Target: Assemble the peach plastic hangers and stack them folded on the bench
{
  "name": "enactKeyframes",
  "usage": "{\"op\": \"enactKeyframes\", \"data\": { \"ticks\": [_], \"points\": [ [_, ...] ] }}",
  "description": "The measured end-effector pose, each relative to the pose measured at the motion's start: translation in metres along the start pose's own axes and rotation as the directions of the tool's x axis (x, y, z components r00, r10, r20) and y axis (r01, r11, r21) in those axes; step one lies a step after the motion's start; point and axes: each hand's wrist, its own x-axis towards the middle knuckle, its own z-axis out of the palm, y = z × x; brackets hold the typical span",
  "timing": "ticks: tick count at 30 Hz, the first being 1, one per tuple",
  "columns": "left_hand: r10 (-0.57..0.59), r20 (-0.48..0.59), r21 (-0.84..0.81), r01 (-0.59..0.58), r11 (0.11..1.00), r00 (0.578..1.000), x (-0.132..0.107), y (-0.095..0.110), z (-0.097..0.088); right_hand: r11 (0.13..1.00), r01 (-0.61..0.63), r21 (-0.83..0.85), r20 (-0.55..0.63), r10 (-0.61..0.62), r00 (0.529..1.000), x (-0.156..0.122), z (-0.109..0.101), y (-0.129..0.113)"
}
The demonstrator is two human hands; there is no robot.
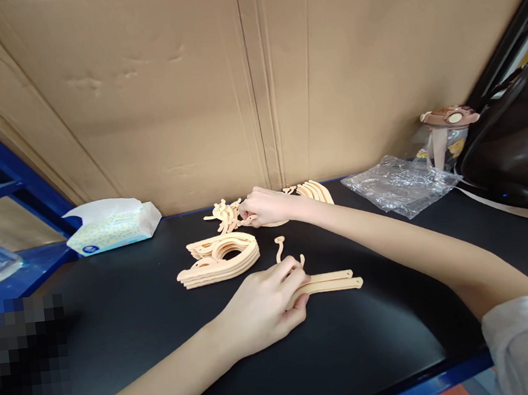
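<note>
- Lying near the middle of the black table (165, 333), the two peach plastic bars (334, 281) are flat, narrow and straight, one against the other, each with a small hole at its right end.
- The left hand (266, 304) is curled closed over their left ends, with the fingers pinching them.
- The right hand (265, 207) rests on the pile of small hooks (223, 215) at the back, fingers bent together; I cannot tell if it grips one.
- A loose hook (279, 248) lies just behind the left hand, and a stack of curved hanger pieces (218, 260) is near on the left.
- The cardboard wall (163, 95) closes the back, with a tissue pack (113, 226) at the back left and a crumpled plastic bag (399, 186) at the back right.
- The front of the table, up to its blue edge (434, 384), is open.
</note>
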Motion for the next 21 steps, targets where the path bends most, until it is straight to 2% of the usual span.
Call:
{"op": "enactKeyframes", "data": {
  "ticks": [4,7,13,21],
  "points": [
    [0.008,-0.004,0.015,-0.008,1.000,1.000,0.001,0.000,0.000,0.998,-0.033,0.058,-0.018,0.034,0.999,-0.004,-0.006,0.000],
    [0.016,-0.006,0.019,-0.016,1.000,1.000,0.000,0.000,0.000,0.988,-0.096,0.123,-0.045,0.102,0.994,-0.014,-0.020,0.002],
    [0.015,-0.005,0.013,-0.014,1.000,1.000,0.000,0.000,-0.001,0.936,-0.256,0.240,-0.022,0.269,0.963,-0.063,-0.047,0.003],
    [-0.002,-0.012,-0.026,0.002,1.000,1.000,0.001,0.001,-0.001,0.849,-0.425,0.315,0.128,0.406,0.905,-0.147,-0.030,-0.008]
  ]
}}
